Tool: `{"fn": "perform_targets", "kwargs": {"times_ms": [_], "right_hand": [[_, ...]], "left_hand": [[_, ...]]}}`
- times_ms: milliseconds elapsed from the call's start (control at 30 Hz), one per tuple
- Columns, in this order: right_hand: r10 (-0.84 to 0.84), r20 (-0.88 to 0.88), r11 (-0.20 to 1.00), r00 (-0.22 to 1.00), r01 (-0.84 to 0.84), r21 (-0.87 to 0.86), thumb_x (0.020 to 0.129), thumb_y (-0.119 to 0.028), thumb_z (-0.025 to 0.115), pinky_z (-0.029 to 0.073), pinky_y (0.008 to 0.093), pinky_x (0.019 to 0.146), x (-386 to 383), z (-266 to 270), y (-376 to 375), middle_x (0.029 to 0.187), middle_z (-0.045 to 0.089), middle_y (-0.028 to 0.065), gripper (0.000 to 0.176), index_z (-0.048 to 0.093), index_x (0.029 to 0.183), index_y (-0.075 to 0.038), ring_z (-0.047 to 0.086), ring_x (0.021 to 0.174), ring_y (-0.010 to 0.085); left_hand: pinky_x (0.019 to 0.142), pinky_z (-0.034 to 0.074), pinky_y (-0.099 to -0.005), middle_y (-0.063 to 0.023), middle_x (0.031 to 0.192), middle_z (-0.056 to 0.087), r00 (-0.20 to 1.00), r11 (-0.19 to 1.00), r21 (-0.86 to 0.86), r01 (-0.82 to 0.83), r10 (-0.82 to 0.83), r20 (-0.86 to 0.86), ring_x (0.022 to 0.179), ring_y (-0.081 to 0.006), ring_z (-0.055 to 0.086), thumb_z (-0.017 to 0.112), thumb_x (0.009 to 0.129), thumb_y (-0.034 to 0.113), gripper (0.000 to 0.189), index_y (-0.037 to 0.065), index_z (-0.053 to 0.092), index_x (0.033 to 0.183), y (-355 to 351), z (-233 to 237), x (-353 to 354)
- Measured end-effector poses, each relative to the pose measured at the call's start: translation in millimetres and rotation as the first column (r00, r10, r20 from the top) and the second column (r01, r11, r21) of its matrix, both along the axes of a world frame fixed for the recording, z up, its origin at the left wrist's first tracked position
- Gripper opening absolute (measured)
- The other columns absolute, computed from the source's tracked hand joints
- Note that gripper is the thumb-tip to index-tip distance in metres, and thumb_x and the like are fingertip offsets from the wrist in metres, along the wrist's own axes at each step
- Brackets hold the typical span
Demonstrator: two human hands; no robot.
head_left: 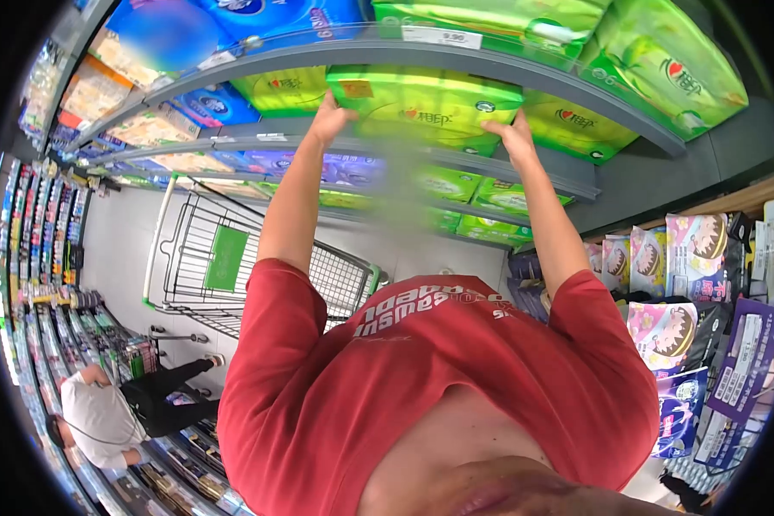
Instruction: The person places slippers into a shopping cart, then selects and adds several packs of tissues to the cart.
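Note:
A large green pack of tissues (430, 105) sits at the front of a shelf, level with my two hands. My left hand (328, 120) grips its left end, thumb on the front face and fingers at the side. At the opposite end, my right hand (512, 138) holds it the same way; the fingers behind the pack are partly hidden. Similar green packs lie on both sides, one left pack (284, 90) and one right pack (576, 125). A blurred patch covers part of the held pack's lower front.
Above runs a grey shelf edge (318, 67) with a price tag (441, 36). A wire shopping cart (199, 258) stands to my left on the tiled floor. Hanging packets (662, 331) line the right side. Further left, another person (103, 417) is beside stocked shelves.

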State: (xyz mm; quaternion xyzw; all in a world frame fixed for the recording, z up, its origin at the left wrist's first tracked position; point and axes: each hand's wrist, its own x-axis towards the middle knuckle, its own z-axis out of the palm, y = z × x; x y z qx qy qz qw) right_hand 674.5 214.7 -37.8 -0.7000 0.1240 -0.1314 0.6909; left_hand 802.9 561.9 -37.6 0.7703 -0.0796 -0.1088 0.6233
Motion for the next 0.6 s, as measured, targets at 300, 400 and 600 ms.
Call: {"fn": "perform_targets", "kwargs": {"times_ms": [300, 400, 600], "right_hand": [[0.176, -0.124, 0.976, 0.977, -0.19, -0.108, 0.062, -0.009, 0.078, 0.041, 0.0328, 0.094, 8.3, -4.0, -12.4, 0.115, 0.057, 0.0166, 0.072, 0.042, 0.124, 0.002, 0.056, 0.107, 0.0252], [0.158, -0.076, 0.981, 0.985, -0.165, -0.103, 0.06, -0.007, 0.079, 0.044, 0.0329, 0.092, 4.6, -10.7, -5.9, 0.113, 0.059, 0.0164, 0.073, 0.043, 0.123, 0.002, 0.057, 0.104, 0.0252], [0.011, -0.14, 0.99, 0.99, -0.03, -0.136, 0.061, -0.005, 0.079, 0.047, 0.0327, 0.084, -26.1, -7.6, 13.5, 0.102, 0.064, 0.0141, 0.061, 0.052, 0.114, 0.003, 0.061, 0.093, 0.0243]], "left_hand": [[0.087, 0.041, -0.0502, -0.0094, 0.105, 0.055, 0.967, 0.995, -0.014, -0.1, 0.093, -0.238, 0.097, -0.0239, 0.054, 0.059, 0.068, -0.003, 0.046, 0.006, 0.045, 0.11, -8.6, 4.2, 3.3], [0.087, 0.042, -0.0472, -0.0089, 0.102, 0.056, 0.969, 0.979, -0.096, -0.182, 0.161, -0.187, 0.095, -0.0233, 0.054, 0.06, 0.068, -0.003, 0.043, 0.005, 0.047, 0.108, -6.9, 2.0, -14.0], [0.072, 0.045, -0.0306, -0.0062, 0.092, 0.063, 0.991, 0.926, -0.353, -0.132, 0.116, -0.064, 0.083, -0.0181, 0.058, 0.057, 0.065, -0.008, 0.034, 0.001, 0.061, 0.097, 8.4, -30.5, -29.3]]}}
